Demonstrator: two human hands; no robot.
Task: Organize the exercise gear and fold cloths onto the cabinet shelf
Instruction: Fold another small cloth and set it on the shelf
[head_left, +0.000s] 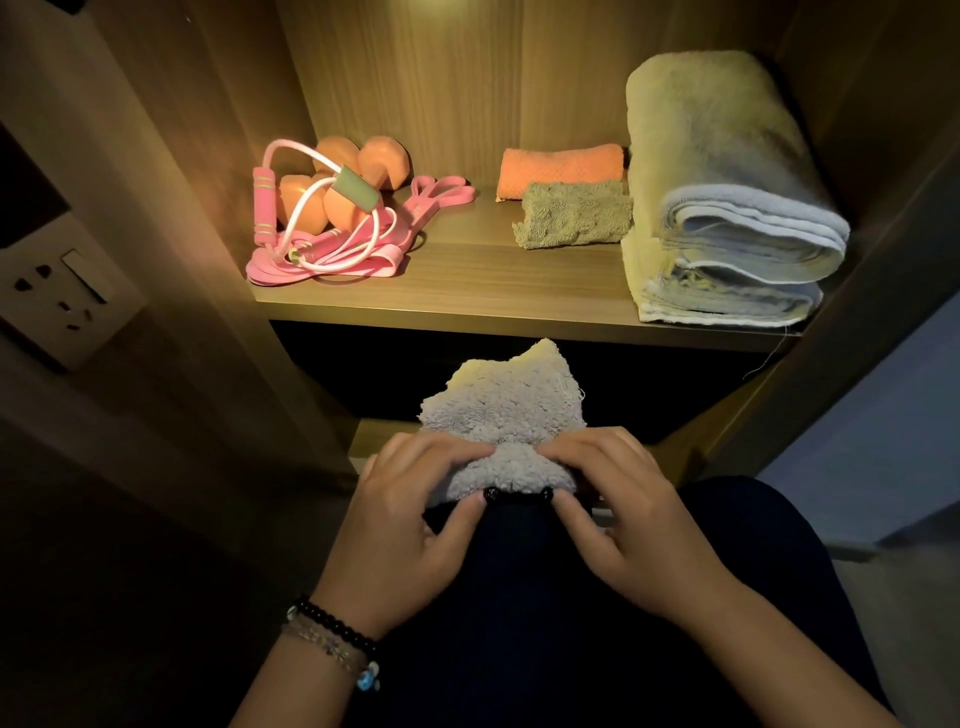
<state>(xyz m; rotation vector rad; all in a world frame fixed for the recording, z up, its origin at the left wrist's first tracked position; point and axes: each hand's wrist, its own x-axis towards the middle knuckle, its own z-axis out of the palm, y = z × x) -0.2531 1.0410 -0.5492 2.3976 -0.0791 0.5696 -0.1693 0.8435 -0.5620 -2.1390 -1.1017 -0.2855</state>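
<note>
1. The left hand (410, 525), bead bracelets (332, 642) at its wrist, pinches the near left edge of a fluffy pale cloth (501, 415), thumb under the hem and fingers curled over the top.
2. The cloth lies between the two hands, on the person's dark-clad lap (545, 597); its far corner sticks up and away from the fingers, toward the cabinet.
3. The right hand (623, 514) grips the near right edge the same way, its fingertips almost touching those of the left hand on top of the cloth.
4. On the lit wooden shelf (467, 291) beyond, at far left, orange dumbbells (337, 182) sit with a pink skipping rope (270, 208) draped over them and pink resistance bands (426, 200) lying beside them.
5. Right of centre, a folded orange cloth (561, 166) lies behind a folded olive cloth (571, 218), the two touching.
6. At far right, a large folded towel (727, 197) sits just beside both.
7. A wall socket (62, 296) shows at the left edge.
</note>
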